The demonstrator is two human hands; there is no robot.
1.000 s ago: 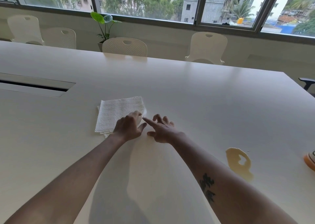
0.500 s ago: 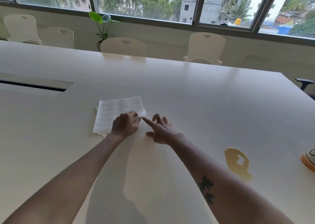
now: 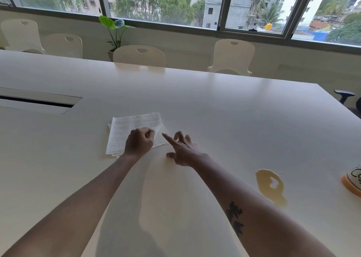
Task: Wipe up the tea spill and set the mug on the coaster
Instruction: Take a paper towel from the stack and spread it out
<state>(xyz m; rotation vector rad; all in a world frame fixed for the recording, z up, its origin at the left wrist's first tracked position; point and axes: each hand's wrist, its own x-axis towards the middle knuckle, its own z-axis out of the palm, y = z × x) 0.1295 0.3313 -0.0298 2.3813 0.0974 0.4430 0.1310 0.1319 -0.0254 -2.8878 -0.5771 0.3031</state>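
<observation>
A small stack of white paper towels [image 3: 129,131] lies on the white table [image 3: 214,110], left of centre. My left hand [image 3: 139,140] pinches the right edge of the top sheet, lifting its corner. My right hand [image 3: 182,149] rests beside it, index finger stretched onto the stack's right edge, the other fingers loosely bent. A pale yellow-brown tea spill [image 3: 271,186] sits on the table to the right, near my right forearm. At the right edge of the view, an orange and white object [image 3: 352,182] is cut off; whether it is the mug or the coaster I cannot tell.
A long cable slot [image 3: 39,102] is sunk into the table at the left. White chairs [image 3: 139,56] line the far side, with a potted plant [image 3: 115,32] below the windows. A dark armrest [image 3: 344,94] shows past the table's right edge.
My left hand's fingers have curled tighter on the top sheet and its right corner has lifted slightly. My right hand has stayed by the stack's edge.
</observation>
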